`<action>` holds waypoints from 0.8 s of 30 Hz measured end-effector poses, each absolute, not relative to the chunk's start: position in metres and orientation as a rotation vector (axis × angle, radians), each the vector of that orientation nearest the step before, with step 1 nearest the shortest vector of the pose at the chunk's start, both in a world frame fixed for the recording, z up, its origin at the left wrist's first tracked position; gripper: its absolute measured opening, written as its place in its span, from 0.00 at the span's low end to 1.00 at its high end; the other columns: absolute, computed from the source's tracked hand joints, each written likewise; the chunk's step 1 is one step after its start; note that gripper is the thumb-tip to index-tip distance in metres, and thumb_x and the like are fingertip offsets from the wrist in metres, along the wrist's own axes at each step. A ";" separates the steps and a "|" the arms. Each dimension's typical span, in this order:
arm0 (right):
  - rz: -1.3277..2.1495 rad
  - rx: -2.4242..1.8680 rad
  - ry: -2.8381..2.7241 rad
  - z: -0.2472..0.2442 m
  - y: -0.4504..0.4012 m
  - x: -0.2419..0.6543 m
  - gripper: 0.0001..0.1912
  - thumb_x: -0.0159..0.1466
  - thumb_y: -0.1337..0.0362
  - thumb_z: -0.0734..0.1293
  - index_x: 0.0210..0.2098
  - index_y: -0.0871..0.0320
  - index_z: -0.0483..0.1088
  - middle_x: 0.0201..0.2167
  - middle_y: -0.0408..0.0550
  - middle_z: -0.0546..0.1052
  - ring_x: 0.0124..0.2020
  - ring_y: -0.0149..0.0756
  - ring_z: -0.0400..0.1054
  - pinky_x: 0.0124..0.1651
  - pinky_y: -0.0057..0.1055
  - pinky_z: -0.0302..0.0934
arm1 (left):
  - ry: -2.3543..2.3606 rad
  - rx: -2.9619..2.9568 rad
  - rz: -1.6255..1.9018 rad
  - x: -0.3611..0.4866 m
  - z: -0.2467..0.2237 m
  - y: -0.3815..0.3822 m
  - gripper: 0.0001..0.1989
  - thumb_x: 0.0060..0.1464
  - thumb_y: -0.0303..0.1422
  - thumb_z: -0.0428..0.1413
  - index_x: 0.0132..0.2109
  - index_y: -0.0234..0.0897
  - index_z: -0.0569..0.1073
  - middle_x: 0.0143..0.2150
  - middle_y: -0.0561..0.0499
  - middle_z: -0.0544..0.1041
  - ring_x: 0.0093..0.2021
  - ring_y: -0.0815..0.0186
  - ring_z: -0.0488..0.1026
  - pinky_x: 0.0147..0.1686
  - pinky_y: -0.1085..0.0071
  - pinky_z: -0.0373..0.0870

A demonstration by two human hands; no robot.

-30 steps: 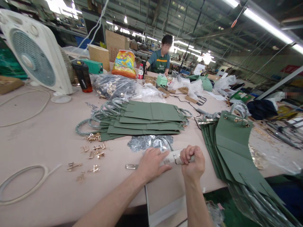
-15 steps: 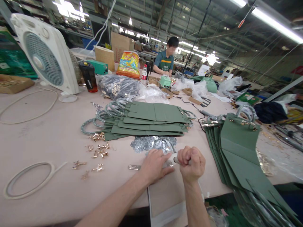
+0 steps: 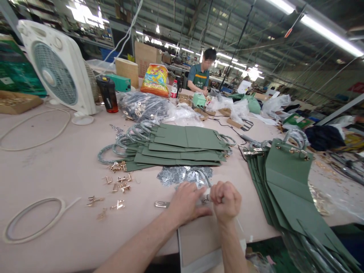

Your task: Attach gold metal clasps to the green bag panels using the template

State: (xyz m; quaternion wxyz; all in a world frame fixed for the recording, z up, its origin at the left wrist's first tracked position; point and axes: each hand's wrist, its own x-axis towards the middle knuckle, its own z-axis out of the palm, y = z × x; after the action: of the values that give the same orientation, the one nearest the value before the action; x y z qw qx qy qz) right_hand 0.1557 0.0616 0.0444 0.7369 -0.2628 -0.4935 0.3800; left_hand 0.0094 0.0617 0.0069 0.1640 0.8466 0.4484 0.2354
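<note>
My left hand [image 3: 186, 200] lies over the upper end of a bag panel [image 3: 199, 242], fingers stretched and thumb apart, pressing on it. The panel shows a beige inner face with pale edges and runs down past the table edge. Beside it, my right hand [image 3: 226, 200] makes a fist around a tool whose pale end [image 3: 209, 197] sticks out leftward; the fist hides the rest. A small shiny metal fitting [image 3: 204, 199] shows between the hands, close to the tool's end. Left of my left hand lies a silver metal plate [image 3: 161, 204]. Beyond both hands is a heap of thin metal plates [image 3: 173, 175].
Stacked green bag panels [image 3: 184, 138] with wrapped handles lie ahead; more green panels [image 3: 287, 174] hang over the edge at right. Gold fittings [image 3: 122, 185] and a tape roll [image 3: 34, 220] lie at left. A fan [image 3: 57, 68] stands behind. A co-worker [image 3: 199, 76] works across the table.
My right fist has shifted slightly left and down, bringing the tool's end nearer the metal fitting. My left hand stays nearly in place on the panel. The whole view has dropped a little.
</note>
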 end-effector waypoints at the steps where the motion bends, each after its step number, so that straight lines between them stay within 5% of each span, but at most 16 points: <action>1: 0.872 -0.619 -1.085 0.039 0.063 0.156 0.21 0.73 0.62 0.62 0.23 0.55 0.61 0.15 0.36 0.57 0.15 0.27 0.49 0.18 0.25 0.45 | 1.282 2.418 0.667 0.010 0.007 0.062 0.38 0.53 0.63 0.60 0.62 0.46 0.73 0.46 0.46 0.76 0.49 0.52 0.72 0.55 0.54 0.67; 17: 0.950 -0.686 -0.981 0.028 0.062 0.160 0.20 0.72 0.60 0.63 0.23 0.55 0.61 0.15 0.35 0.57 0.15 0.26 0.47 0.17 0.24 0.45 | 1.273 2.427 0.695 0.012 0.008 0.061 0.34 0.56 0.58 0.61 0.62 0.45 0.73 0.44 0.46 0.75 0.48 0.53 0.71 0.57 0.54 0.66; 24: 0.817 -0.610 -0.846 0.034 0.037 0.166 0.19 0.72 0.61 0.61 0.23 0.55 0.59 0.16 0.35 0.56 0.15 0.26 0.47 0.19 0.26 0.46 | 1.140 2.464 0.692 0.001 0.011 0.058 0.27 0.66 0.40 0.54 0.69 0.42 0.66 0.50 0.45 0.75 0.53 0.54 0.70 0.63 0.53 0.61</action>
State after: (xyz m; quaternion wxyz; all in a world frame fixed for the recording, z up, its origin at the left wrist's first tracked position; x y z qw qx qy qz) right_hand 0.1662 0.0369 0.0337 0.7886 -0.2830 -0.3926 0.3793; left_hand 0.0007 0.0581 0.0107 0.1689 0.8668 0.4010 0.2435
